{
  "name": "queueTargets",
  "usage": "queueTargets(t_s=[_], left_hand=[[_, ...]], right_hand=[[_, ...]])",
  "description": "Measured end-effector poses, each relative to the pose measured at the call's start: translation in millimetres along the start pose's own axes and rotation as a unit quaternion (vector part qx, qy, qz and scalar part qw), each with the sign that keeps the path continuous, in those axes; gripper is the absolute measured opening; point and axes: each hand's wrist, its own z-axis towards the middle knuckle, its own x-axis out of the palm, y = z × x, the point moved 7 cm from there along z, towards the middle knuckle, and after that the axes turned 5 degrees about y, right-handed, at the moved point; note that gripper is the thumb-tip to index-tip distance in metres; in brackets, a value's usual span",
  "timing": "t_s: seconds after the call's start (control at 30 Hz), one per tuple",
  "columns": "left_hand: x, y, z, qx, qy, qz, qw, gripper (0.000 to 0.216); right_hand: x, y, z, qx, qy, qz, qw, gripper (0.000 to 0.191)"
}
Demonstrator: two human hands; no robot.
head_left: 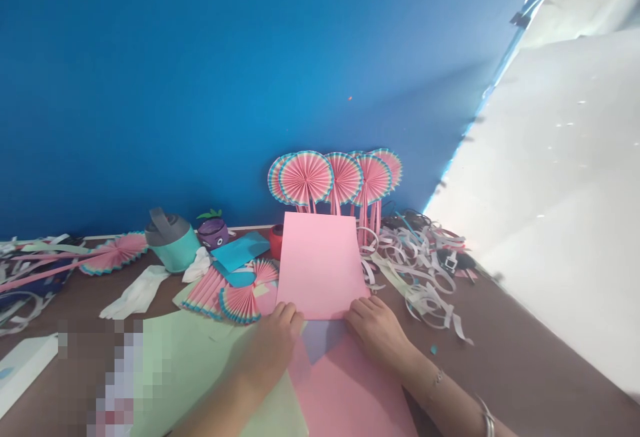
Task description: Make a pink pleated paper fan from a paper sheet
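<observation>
A pink sheet of paper [323, 263] stands tilted up in front of me, its lower edge towards me. My left hand [281, 337] is closed on its lower left corner, and my right hand [375, 327] is closed on the lower right corner. Both thumbs are hidden. Beneath my hands lies another pink sheet [355, 390], with a greyish-purple patch [320, 338] showing at its top. Under my left forearm is a large pale green sheet [200, 357]. Pink pleated paper fans [243, 300] with blue edges lie just beyond my left hand.
Several round pleated fans [306, 178] stand against the blue panel [200, 90]. Curled paper strips [425, 277] are heaped at the right. Towards the left are a teal container [174, 247], a purple cup [213, 231], blue paper [240, 251], white gloves [137, 293] and a white box [27, 367].
</observation>
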Motion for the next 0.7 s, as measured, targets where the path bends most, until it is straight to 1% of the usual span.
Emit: queueTargets(t_s=[0.1,0.2,0.33,0.43,0.53,0.63,0.7], left_hand=[[1.1,-1.4,-0.6,0.003,-0.009,0.012,1.000,0.037],[4.4,-0.7,-0.7,0.005,-0.030,0.006,1.000,0.034],[13.0,6.7,4.2,0.002,-0.061,-0.071,0.996,0.031],[15.3,14.7,8.4,0.000,-0.110,-0.146,0.983,0.029],[13.7,20.4,9.8,-0.008,-0.146,-0.188,0.971,0.027],[11.9,21.8,10.5,-0.011,-0.149,-0.200,0.968,0.028],[11.6,22.2,11.5,-0.014,-0.143,-0.196,0.970,0.028]], right_hand=[[1.4,-0.2,-1.1,0.006,-0.001,0.006,1.000,0.025],[2.0,-1.2,-0.8,0.012,0.022,0.016,1.000,0.024],[-1.3,-6.3,0.8,0.041,0.044,0.063,0.996,0.024],[-3.5,-11.9,2.4,0.079,0.047,0.110,0.990,0.027],[-3.7,-16.4,4.1,0.107,0.044,0.158,0.980,0.024],[-3.3,-21.0,5.8,0.132,0.037,0.187,0.973,0.017],[-3.0,-22.5,7.0,0.136,0.035,0.182,0.973,0.017]])
